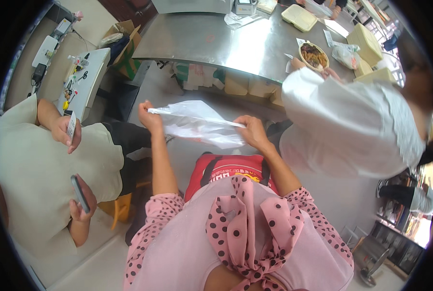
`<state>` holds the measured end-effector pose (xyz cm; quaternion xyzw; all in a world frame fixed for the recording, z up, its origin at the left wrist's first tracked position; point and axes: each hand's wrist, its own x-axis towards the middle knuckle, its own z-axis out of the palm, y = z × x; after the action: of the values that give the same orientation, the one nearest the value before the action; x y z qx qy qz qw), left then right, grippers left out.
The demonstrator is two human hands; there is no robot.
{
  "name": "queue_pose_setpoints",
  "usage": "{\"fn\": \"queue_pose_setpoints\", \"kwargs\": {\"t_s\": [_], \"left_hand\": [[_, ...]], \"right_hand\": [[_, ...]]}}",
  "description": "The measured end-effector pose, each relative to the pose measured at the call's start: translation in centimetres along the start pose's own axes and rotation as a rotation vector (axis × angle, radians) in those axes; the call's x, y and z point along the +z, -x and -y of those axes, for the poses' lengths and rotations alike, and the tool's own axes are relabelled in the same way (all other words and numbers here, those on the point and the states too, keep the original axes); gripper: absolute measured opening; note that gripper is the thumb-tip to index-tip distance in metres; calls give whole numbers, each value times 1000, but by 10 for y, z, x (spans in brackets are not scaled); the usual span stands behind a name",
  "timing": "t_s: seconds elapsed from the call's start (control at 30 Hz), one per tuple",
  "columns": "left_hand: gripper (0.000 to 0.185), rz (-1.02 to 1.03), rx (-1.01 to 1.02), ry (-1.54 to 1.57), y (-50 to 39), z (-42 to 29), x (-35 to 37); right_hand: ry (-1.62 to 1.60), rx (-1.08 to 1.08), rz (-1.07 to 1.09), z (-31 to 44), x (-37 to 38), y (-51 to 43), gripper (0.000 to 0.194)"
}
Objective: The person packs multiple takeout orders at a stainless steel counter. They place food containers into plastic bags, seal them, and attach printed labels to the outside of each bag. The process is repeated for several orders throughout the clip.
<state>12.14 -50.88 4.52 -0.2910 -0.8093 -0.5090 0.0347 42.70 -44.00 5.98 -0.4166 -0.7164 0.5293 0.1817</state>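
Note:
A thin white plastic bag (pixel 198 123) is stretched out in the air in front of my body. My left hand (pixel 150 118) grips one end of its rim, fingers curled tight. At the opposite end, my right hand (pixel 252 131) pinches the rim between thumb and fingers. The mouth of the bag gapes a little between both hands, and faint red print shows on its lower side. Below it is a red apron (pixel 234 167) with dark straps and writing, worn at my waist.
Ahead stands a stainless steel table (pixel 187 40) with a food bowl (pixel 314 56), a lidded container (pixel 299 17) and stacked boxes (pixel 365 43). A co-worker in white (pixel 347 120) leans over it at right. A seated person (pixel 56 163) at left holds a phone (pixel 80 194) and a paper slip (pixel 71 127).

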Motion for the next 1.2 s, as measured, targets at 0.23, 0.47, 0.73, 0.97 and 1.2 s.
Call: {"fn": "queue_pose_setpoints", "kwargs": {"t_s": [0.23,0.47,0.73,0.97,1.2], "left_hand": [[38,77,579,77,4,-94,8],[80,1202,695,53,-30,-101,120],[60,1439,797,-756,-242,-54,210],[55,1185,986,-1089,-360,-45,238],[45,1628,1145,-362,-336,-24,324]], "right_hand": [[-534,-65,-267,6,17,-65,13],[-789,-116,-353,30,-13,-140,27],[-1204,-138,-211,97,-2,-310,36],[-552,215,-537,82,-17,-427,37],[-1055,125,-202,104,-8,-469,42]]}}
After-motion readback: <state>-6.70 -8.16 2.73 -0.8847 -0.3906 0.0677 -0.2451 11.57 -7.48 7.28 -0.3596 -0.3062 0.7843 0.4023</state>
